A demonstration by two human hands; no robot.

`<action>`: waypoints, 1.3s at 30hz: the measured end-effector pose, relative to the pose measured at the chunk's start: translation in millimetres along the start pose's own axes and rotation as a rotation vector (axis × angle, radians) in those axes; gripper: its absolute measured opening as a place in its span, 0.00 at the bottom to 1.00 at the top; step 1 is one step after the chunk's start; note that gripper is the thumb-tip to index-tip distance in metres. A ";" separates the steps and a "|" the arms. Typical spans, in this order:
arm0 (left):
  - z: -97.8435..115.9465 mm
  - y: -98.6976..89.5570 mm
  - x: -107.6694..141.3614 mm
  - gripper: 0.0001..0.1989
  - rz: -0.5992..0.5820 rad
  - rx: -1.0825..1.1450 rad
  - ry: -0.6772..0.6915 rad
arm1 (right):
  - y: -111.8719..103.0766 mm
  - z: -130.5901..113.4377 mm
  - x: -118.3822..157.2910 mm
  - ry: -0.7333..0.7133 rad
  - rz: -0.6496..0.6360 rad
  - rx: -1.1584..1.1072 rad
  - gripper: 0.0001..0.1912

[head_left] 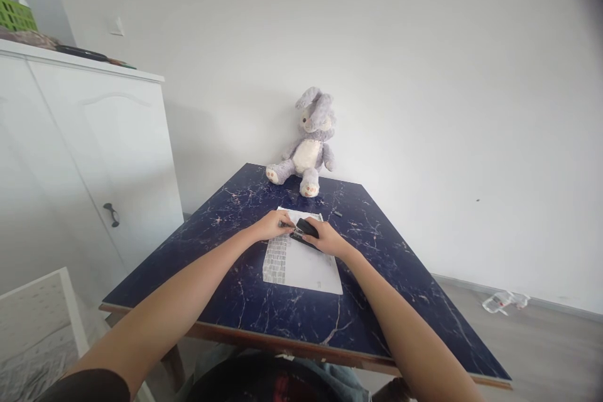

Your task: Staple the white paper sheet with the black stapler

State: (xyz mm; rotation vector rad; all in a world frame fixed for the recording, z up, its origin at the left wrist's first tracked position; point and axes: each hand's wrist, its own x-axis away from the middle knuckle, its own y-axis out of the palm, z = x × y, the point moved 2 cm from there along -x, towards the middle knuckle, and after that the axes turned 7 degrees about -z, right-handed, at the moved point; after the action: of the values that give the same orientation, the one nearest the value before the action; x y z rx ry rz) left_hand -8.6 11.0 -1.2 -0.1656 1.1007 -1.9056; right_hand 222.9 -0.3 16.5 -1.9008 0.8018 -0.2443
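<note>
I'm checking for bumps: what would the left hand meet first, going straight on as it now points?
Most likely the stapler in the right hand; the left hand may already be touching it.

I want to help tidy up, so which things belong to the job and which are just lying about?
In the job:
black stapler, in the right hand, with the left hand close to its end
paper, underneath

Probably just lying about:
plush rabbit, sitting on the table
green basket
small dark piece near the paper, too small to name
</note>
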 end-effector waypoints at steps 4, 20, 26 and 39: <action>-3.7 -11.0 6.2 0.15 -0.053 0.057 -0.045 | -0.2 -0.8 0.2 0.002 0.007 -0.011 0.12; 30.4 -7.5 3.9 0.21 -0.037 0.278 0.039 | -13.7 -41.2 8.9 -0.201 0.026 -0.173 0.20; 32.5 -10.4 2.5 0.17 0.094 0.170 -0.032 | -32.8 -22.7 10.5 -0.108 0.093 -0.143 0.18; 39.2 24.5 9.0 0.25 -0.237 -0.179 0.097 | -75.0 70.3 63.2 0.197 -0.027 -0.279 0.14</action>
State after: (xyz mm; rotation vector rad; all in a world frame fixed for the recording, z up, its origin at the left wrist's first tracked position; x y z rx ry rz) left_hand 21.4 -25.2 1.0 -0.3184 1.3688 -2.0388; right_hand 337.4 31.4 37.7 -2.1739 0.9838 -0.3564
